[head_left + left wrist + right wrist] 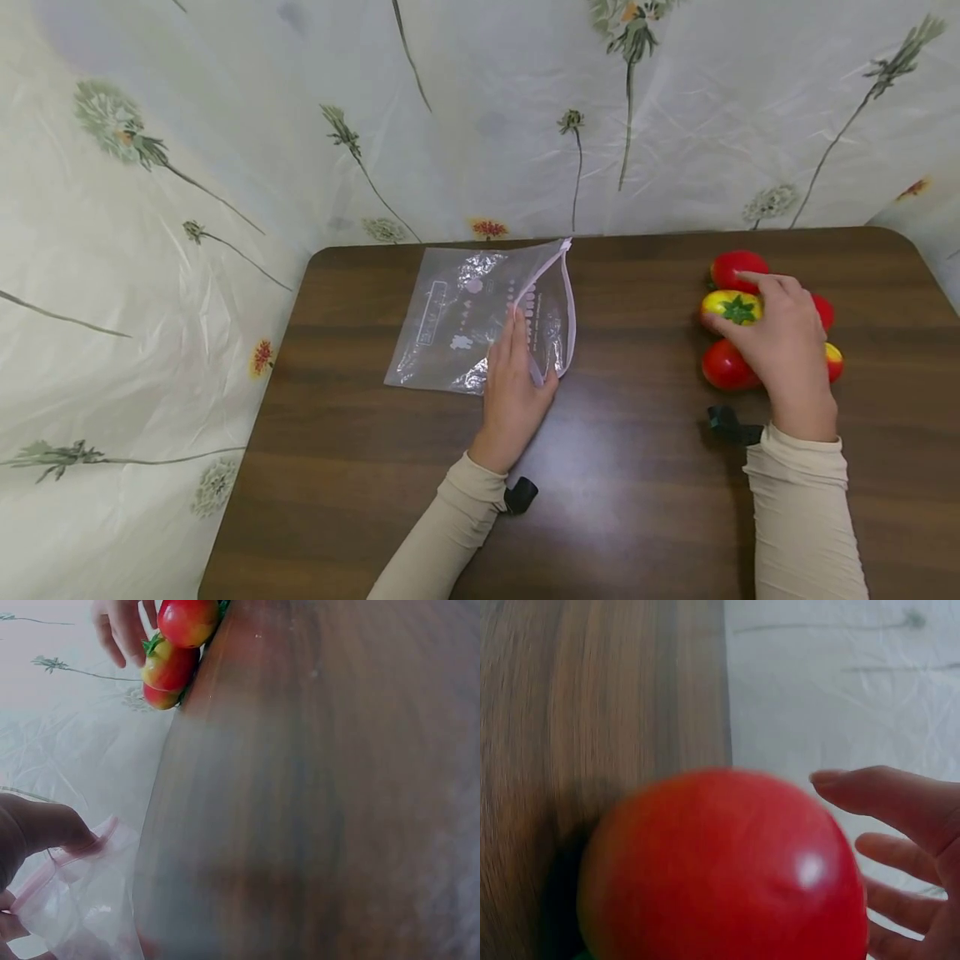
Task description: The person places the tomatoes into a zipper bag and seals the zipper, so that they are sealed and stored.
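A clear zip bag (442,317) with a pink rim lies flat on the table at centre left, its mouth gaping to the right. My left hand (513,396) rests on it at the mouth, fingers straight along one side of the rim and thumb stretched to the near corner. In the left wrist view the thumb (56,825) touches the pink rim. On the right side my right hand (787,342) reaches over several red and yellow tomatoes, thumb and fingers spread about a yellow-topped tomato (723,307) with a green calyx. A red tomato (727,870) fills the right wrist view, fingers apart beside it.
One red tomato (738,271) sits at the back of the cluster, another red tomato (726,367) at its front left. The brown wooden table (622,467) ends at a wall covered in flowered sheeting (480,125). Dark wrist cameras show near both cuffs.
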`<control>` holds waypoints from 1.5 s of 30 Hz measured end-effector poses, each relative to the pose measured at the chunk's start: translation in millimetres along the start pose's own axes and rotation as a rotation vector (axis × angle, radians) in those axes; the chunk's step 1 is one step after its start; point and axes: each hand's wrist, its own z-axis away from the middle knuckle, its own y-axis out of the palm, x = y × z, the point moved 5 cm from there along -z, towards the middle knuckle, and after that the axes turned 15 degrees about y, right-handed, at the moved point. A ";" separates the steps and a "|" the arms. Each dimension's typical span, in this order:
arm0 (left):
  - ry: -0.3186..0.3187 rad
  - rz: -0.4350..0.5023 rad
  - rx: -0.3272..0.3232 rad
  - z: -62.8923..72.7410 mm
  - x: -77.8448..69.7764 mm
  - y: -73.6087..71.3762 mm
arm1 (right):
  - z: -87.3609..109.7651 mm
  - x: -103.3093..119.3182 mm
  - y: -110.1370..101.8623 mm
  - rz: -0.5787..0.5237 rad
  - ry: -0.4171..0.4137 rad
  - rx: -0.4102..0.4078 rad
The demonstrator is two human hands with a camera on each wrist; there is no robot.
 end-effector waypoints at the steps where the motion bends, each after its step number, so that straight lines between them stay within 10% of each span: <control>1: 0.000 0.005 0.001 -0.3 0.2 -0.3 | -0.8 -2.3 -0.3 0.001 0.003 0.002; 45: -0.035 0.049 0.019 -1.9 3.2 -3.2 | -6.4 -5.7 12.2 0.080 -0.091 0.117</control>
